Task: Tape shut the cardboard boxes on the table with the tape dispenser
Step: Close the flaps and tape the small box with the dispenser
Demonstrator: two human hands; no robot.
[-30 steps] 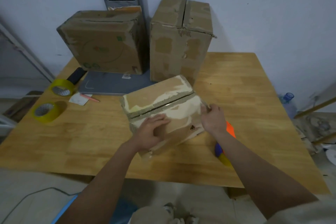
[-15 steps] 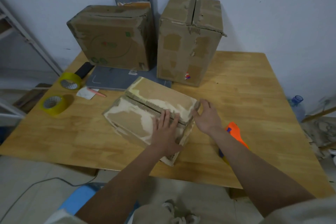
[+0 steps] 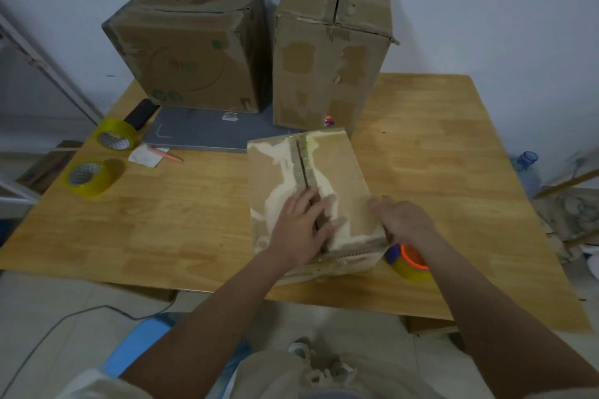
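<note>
A worn small cardboard box lies near the table's front edge, its top seam running away from me. My left hand presses flat on the seam at the near end, fingers spread. My right hand grips the box's near right corner. The tape dispenser, orange and blue with a yellow roll, sits on the table just right of the box, partly hidden under my right wrist. Two larger cardboard boxes stand at the back: a wide one on the left and a tall one beside it.
Two yellow tape rolls lie at the table's left edge, beside a black device, a paper slip and a pink pen. A grey flat panel lies under the wide box. Bare wooden table spreads to the right.
The small box has been turned so its seam now points away from me and sits nearer the front edge. My left hand slid onto the seam; my right hand shifted to the near right corner.
</note>
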